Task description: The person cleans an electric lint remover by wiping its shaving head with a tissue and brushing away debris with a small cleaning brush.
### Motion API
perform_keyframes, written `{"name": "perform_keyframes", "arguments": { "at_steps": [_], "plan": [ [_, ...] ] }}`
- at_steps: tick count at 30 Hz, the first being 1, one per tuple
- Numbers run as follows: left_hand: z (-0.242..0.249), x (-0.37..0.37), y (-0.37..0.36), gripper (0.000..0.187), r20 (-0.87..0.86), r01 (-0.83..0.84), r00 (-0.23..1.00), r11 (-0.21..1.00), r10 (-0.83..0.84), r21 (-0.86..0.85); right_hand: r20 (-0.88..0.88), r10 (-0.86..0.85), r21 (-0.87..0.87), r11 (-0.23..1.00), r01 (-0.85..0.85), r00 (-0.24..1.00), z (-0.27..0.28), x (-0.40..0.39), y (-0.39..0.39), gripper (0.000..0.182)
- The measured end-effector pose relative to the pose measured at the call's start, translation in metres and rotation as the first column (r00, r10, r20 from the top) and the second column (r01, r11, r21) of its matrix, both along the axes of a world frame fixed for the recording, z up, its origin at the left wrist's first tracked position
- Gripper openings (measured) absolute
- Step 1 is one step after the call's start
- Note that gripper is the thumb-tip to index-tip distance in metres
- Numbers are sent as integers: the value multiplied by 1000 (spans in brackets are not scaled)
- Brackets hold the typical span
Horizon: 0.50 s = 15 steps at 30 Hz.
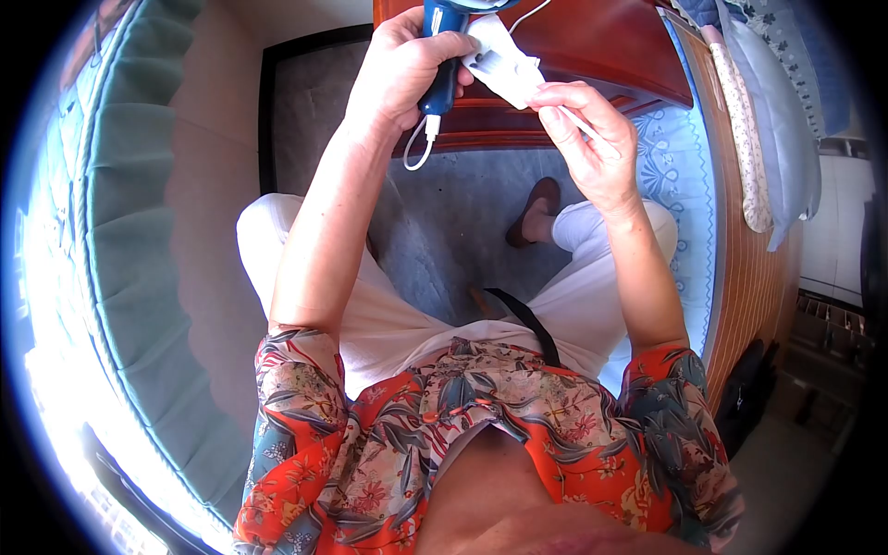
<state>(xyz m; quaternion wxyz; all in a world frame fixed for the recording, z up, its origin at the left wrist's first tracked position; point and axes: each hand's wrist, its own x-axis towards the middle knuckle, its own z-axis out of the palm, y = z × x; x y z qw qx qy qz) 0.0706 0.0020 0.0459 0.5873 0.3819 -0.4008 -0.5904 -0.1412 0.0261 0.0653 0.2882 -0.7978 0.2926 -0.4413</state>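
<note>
At the top of the view, my left hand (405, 67) is closed round the dark blue handle of a device (438, 90) with a white cable (428, 139) plugged into its lower end. The thumb of that hand also presses on a white piece (504, 65), perhaps tissue or cloth, with small dark spots. My right hand (592, 134) pinches the lower right corner of the white piece between thumb and fingers. A thin white strip shows beside its fingertips. The upper part of the blue device is cut off by the frame edge.
A reddish-brown wooden piece of furniture (592, 46) stands ahead of my hands. Green ruffled fabric (139, 231) hangs at the left. A bed edge with light blue bedding (680, 166) is at the right. Grey floor (444, 240) shows between my knees.
</note>
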Motion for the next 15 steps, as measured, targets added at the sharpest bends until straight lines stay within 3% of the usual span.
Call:
{"name": "perform_keyframes", "arguments": {
  "at_steps": [15],
  "plan": [
    [-5,0,-2,18,22,14,1000,1000,-13,-28,-69,-12,-99,995,5,998,2,1,1,11]
  ]
}}
